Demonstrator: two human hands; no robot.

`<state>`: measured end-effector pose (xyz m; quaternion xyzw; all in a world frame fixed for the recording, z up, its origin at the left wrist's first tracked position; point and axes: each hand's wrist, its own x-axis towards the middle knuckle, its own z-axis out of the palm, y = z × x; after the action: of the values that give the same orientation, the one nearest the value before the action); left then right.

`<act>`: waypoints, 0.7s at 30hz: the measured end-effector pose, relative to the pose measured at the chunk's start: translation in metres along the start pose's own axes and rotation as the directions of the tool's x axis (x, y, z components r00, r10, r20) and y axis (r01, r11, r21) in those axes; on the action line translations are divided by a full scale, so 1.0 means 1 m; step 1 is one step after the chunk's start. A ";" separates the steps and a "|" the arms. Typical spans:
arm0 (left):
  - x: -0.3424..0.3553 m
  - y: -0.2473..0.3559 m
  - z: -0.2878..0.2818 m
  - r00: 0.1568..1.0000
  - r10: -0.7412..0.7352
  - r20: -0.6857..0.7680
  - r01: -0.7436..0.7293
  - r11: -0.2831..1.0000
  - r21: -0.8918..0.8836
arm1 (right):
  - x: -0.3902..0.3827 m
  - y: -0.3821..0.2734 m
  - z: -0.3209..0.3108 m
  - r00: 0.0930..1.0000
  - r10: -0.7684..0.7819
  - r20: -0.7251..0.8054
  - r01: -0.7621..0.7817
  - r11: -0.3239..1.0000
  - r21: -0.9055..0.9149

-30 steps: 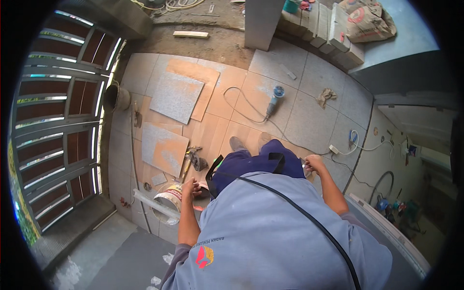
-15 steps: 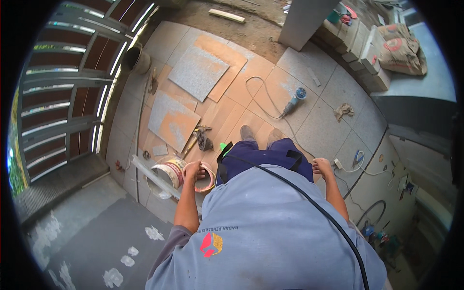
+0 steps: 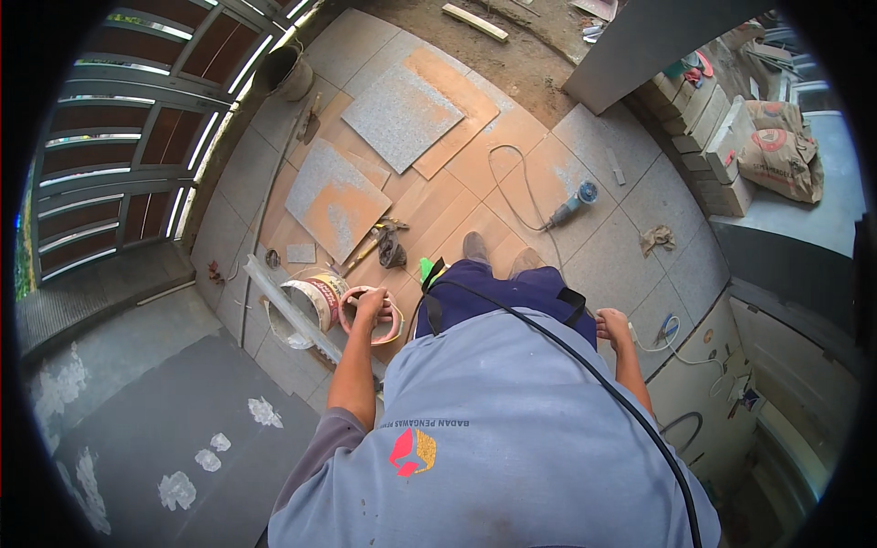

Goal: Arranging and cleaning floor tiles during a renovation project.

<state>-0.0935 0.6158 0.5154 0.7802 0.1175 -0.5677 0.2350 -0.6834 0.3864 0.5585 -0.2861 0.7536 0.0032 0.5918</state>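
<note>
I stand on a tiled floor with both arms hanging at my sides. My left hand (image 3: 367, 304) is in front of a pinkish bucket (image 3: 398, 321) in this view, its fingers loosely bent and nothing visible in them. A white-and-red bucket (image 3: 322, 300) stands just left of that, with a long pale strip (image 3: 290, 309) lying across it. Beside my right hip, my right hand (image 3: 614, 326) hangs with slightly curled fingers, holding nothing I can see. On the floor ahead lies a blue angle grinder (image 3: 572, 205), its cord looped beside it.
Loose grey tiles (image 3: 402, 121) lie ahead, dusted orange. Hand tools and a black bag (image 3: 392, 248) lie near the buckets. A dark bucket (image 3: 288, 73) stands by the slatted gate (image 3: 137, 137). At right are stacked blocks (image 3: 722, 164), a sack (image 3: 779, 160) and a white cable (image 3: 671, 342).
The view has shifted, so the floor things sit farther right ahead and the buckets slightly higher. Both hands still hang; the left appears a little farther right over the pinkish bucket.
</note>
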 end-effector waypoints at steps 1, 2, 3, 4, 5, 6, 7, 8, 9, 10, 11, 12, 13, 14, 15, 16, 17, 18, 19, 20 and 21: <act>0.001 0.000 0.000 1.000 0.007 0.010 -0.007 1.000 -0.008 | 0.000 -0.001 0.001 1.000 0.007 0.003 -0.007 1.000 0.010; 0.001 -0.001 -0.001 1.000 0.007 0.010 -0.007 1.000 -0.010 | 0.000 -0.001 0.003 1.000 0.006 0.002 -0.006 1.000 0.008; 0.002 -0.001 -0.002 1.000 0.003 0.002 -0.003 1.000 -0.017 | 0.000 -0.001 0.005 1.000 -0.003 0.010 0.003 1.000 0.023; 0.004 0.000 -0.001 1.000 0.001 -0.002 -0.001 1.000 -0.021 | 0.000 -0.001 0.005 1.000 -0.012 0.014 0.012 0.999 0.041; 0.005 0.000 -0.001 1.000 0.001 0.001 -0.001 1.000 -0.020 | 0.001 0.000 0.006 1.000 -0.012 0.010 0.012 0.999 0.041; 0.006 0.001 -0.001 1.000 -0.002 -0.002 0.002 1.000 -0.011 | 0.001 0.001 0.007 1.000 -0.002 0.013 0.001 0.999 0.045; 0.007 0.001 -0.001 1.000 -0.006 -0.005 0.006 1.000 0.000 | 0.000 0.002 0.008 1.000 0.009 0.015 -0.010 0.999 0.049; 0.008 0.001 -0.001 1.000 -0.008 -0.001 0.008 1.000 0.003 | 0.000 0.003 0.008 1.000 0.013 0.011 -0.014 0.999 0.050; 0.009 0.002 -0.001 1.000 -0.005 0.005 0.005 1.000 0.000 | 0.000 0.004 0.009 1.000 0.010 0.011 -0.011 0.999 0.051; 0.011 0.001 -0.002 1.000 -0.001 0.011 0.001 1.000 0.000 | -0.001 0.004 0.010 1.000 0.008 0.010 -0.008 0.999 0.053; 0.013 0.001 -0.003 1.000 -0.005 0.016 0.005 1.000 0.007 | -0.002 0.006 0.011 1.000 0.015 0.005 -0.015 0.998 0.056; 0.015 0.000 -0.005 1.000 -0.006 0.008 0.006 1.000 0.020 | -0.003 0.008 0.012 1.000 0.007 0.008 -0.008 0.998 0.058; 0.015 0.001 -0.005 1.000 -0.007 -0.002 0.007 1.000 0.031 | -0.004 0.006 0.016 1.000 -0.002 0.015 0.001 0.998 0.058; 0.015 0.001 -0.006 1.000 -0.012 0.000 0.012 0.999 0.035 | -0.006 0.005 0.019 1.000 0.005 0.012 -0.005 0.998 0.059; 0.015 0.002 -0.007 1.000 -0.012 -0.007 0.013 0.999 0.044 | -0.008 0.005 0.022 1.000 0.010 0.013 -0.011 0.998 0.060; 0.016 0.004 -0.008 1.000 -0.011 -0.015 0.011 0.999 0.053 | -0.009 0.007 0.023 1.000 0.014 0.017 -0.015 0.998 0.060; 0.016 0.006 -0.008 1.000 -0.016 -0.017 0.017 0.998 0.055 | -0.011 0.008 0.025 1.000 0.019 0.018 -0.020 0.998 0.060; 0.016 0.008 -0.009 0.999 -0.010 -0.033 0.012 0.997 0.073 | -0.013 0.011 0.026 0.999 0.038 0.010 -0.038 0.999 0.037; 0.017 0.012 -0.008 0.999 -0.001 -0.046 0.005 0.996 0.091 | -0.013 0.014 0.026 0.999 0.053 0.000 -0.053 0.998 0.016; 0.017 0.014 -0.009 0.999 0.000 -0.049 0.004 0.996 0.094 | -0.013 0.016 0.026 0.998 0.056 0.002 -0.056 0.998 0.015; 0.017 0.016 -0.010 0.999 -0.002 -0.052 0.007 0.996 0.094 | -0.013 0.019 0.025 0.998 0.055 0.007 -0.055 0.998 -0.001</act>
<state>-0.0724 0.6055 0.5059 0.8047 0.0983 -0.5526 0.1934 -0.6678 0.4164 0.5565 -0.2654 0.7591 0.0210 0.5940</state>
